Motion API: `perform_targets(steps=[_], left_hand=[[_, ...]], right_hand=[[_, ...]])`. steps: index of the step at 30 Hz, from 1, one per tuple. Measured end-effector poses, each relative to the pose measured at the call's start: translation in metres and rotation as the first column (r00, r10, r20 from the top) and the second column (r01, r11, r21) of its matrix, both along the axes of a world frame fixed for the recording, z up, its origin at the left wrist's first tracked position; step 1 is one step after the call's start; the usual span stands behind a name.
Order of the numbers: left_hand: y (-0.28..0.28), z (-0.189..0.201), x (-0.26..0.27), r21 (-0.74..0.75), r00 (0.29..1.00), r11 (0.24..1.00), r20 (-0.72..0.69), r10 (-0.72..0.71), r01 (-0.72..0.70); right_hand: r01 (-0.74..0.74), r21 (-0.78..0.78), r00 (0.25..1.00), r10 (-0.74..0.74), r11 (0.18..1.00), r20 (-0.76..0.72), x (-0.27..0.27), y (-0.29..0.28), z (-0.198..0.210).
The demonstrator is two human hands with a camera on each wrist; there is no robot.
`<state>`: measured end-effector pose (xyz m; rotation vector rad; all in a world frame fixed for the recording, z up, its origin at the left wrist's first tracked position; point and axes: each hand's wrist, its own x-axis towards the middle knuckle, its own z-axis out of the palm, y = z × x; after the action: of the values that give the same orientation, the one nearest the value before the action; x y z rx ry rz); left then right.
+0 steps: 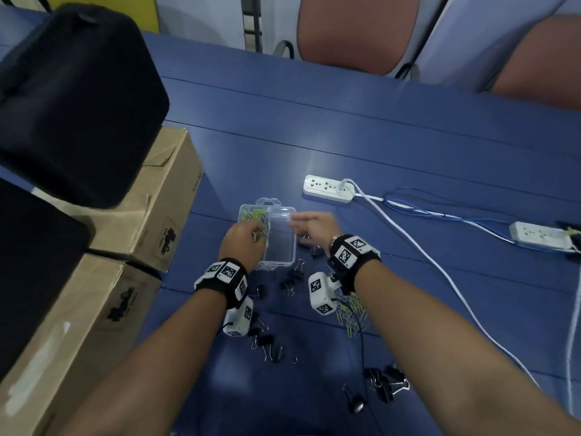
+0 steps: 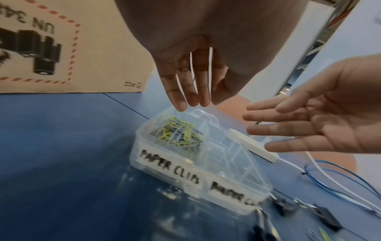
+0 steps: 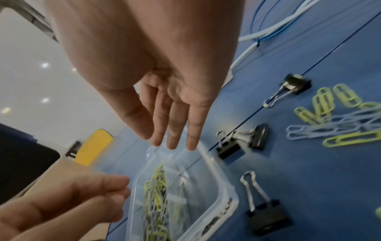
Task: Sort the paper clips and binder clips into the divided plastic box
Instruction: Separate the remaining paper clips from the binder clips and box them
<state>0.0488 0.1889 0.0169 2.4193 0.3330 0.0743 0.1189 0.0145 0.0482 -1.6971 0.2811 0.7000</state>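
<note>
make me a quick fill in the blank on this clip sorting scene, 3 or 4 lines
1. The clear divided plastic box carries handwritten labels that read PAPER ____.
2. The coloured paper clips inside the box are grey and ____.
3. The loose binder clips on the table are ____ in colour.
4. The clips lie on a ____ tabletop.

Missing words: CLIPS; yellow; black; blue
</note>
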Motion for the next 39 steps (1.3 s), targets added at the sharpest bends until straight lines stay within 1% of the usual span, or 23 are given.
perform_targets(steps=[3, 5, 6, 7, 9, 10, 11, 13, 14, 16, 17, 19, 21, 22, 24, 26, 27, 29, 31, 33, 36, 39], left_hand=[[-0.024, 0.003, -0.002, 0.024, 0.998, 0.998, 0.014, -0.058, 0.057], [-0.044, 0.003, -0.004, 0.015, 0.989, 0.99, 0.037, -0.14, 0.14], [-0.055, 0.001, -0.006, -0.001, 0.983, 0.984, 0.029, -0.179, 0.179], [-0.066, -0.002, -0.007, -0.017, 0.976, 0.976, 0.008, -0.216, 0.216], [-0.087, -0.01, -0.01, -0.022, 0.946, 0.948, -0.061, -0.32, 0.319], [-0.096, -0.015, -0.012, -0.014, 0.917, 0.922, -0.101, -0.385, 0.386], [-0.105, -0.019, -0.012, -0.006, 0.881, 0.891, -0.146, -0.451, 0.455], [-0.123, -0.025, -0.013, -0.011, 0.793, 0.817, -0.232, -0.563, 0.577], [-0.13, -0.028, -0.013, -0.007, 0.755, 0.781, -0.252, -0.606, 0.625], [-0.146, -0.034, -0.01, 0.066, 0.679, 0.699, -0.317, -0.662, 0.712], [-0.152, -0.037, -0.009, 0.113, 0.641, 0.655, -0.386, -0.664, 0.747], [-0.161, -0.044, -0.004, 0.173, 0.583, 0.587, -0.502, -0.638, 0.791], [-0.165, -0.047, 0.0, 0.198, 0.553, 0.545, -0.547, -0.628, 0.814], [-0.167, -0.049, 0.001, 0.209, 0.543, 0.527, -0.561, -0.626, 0.824], [-0.167, -0.049, 0.003, 0.229, 0.528, 0.497, -0.577, -0.623, 0.837], [-0.166, -0.047, 0.003, 0.257, 0.533, 0.479, -0.558, -0.636, 0.839], [-0.166, -0.047, 0.004, 0.263, 0.546, 0.485, -0.524, -0.654, 0.834], [-0.164, -0.047, 0.003, 0.232, 0.571, 0.527, -0.446, -0.69, 0.818], [-0.161, -0.049, 0.001, 0.174, 0.595, 0.582, -0.414, -0.688, 0.794], [-0.159, -0.048, -0.003, 0.143, 0.616, 0.616, -0.391, -0.684, 0.775], [-0.157, -0.045, -0.008, 0.172, 0.628, 0.616, -0.384, -0.677, 0.769], [-0.153, -0.045, -0.012, 0.22, 0.646, 0.62, -0.423, -0.635, 0.753]], right_hand=[[0.08, -0.016, 0.997, -0.08, 0.997, 0.02, -0.009, -0.045, 0.006], [0.136, -0.072, 0.989, -0.131, 0.988, 0.072, -0.016, -0.078, 0.0], [0.14, -0.136, 0.986, -0.126, 0.981, 0.109, -0.021, -0.093, -0.005], [0.121, -0.237, 0.985, -0.086, 0.964, 0.152, -0.026, -0.109, -0.013], [0.033, -0.486, 0.98, 0.067, 0.873, 0.187, -0.039, -0.138, -0.029], [-0.016, -0.564, 0.979, 0.129, 0.825, 0.161, -0.046, -0.151, -0.036], [-0.079, -0.608, 0.975, 0.189, 0.79, 0.119, -0.054, -0.161, -0.044], [-0.23, -0.662, 0.943, 0.332, 0.713, 0.03, -0.067, -0.174, -0.053], [-0.29, -0.677, 0.921, 0.39, 0.676, -0.005, -0.074, -0.177, -0.057], [-0.348, -0.691, 0.893, 0.447, 0.634, -0.039, -0.087, -0.182, -0.062], [-0.37, -0.701, 0.875, 0.482, 0.609, -0.043, -0.092, -0.183, -0.065], [-0.433, -0.731, 0.817, 0.573, 0.528, -0.071, -0.102, -0.18, -0.068], [-0.443, -0.765, 0.78, 0.622, 0.467, -0.072, -0.106, -0.175, -0.073], [-0.434, -0.779, 0.776, 0.628, 0.453, -0.068, -0.107, -0.171, -0.075], [-0.396, -0.8, 0.778, 0.628, 0.451, -0.031, -0.106, -0.165, -0.079], [-0.351, -0.821, 0.766, 0.643, 0.451, 0.025, -0.105, -0.159, -0.082], [-0.335, -0.826, 0.758, 0.65, 0.454, 0.05, -0.104, -0.157, -0.083], [-0.302, -0.825, 0.762, 0.641, 0.477, 0.091, -0.102, -0.155, -0.083], [-0.281, -0.812, 0.774, 0.622, 0.512, 0.124, -0.102, -0.154, -0.083], [-0.277, -0.796, 0.779, 0.61, 0.538, 0.141, -0.102, -0.154, -0.083], [-0.265, -0.787, 0.792, 0.591, 0.558, 0.152, -0.104, -0.155, -0.082], [-0.265, -0.779, 0.799, 0.582, 0.568, 0.152, -0.105, -0.157, -0.078]])
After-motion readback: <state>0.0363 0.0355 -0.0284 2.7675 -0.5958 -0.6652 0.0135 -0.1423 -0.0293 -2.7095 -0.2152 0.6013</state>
